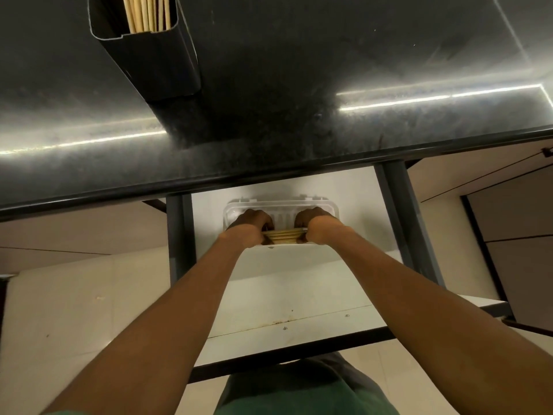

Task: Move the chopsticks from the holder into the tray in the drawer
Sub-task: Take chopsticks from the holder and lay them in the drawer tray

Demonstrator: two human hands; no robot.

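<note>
Two bare forearms reaching from 6 o'clock into open white drawer (299,295), left hand (253,224) and right hand (314,221) each with grip closed on chopsticks (282,236) bundle ends over clear tray (236,205), more in dark holder (167,61) on counter (329,85) at 11 o'clock.

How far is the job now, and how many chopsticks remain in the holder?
Done: the drawer is open. In hand: left hand and right hand grip a bundle of chopsticks at the clear tray. Left: more sticks stand in the black holder; their number cannot be counted.
</note>
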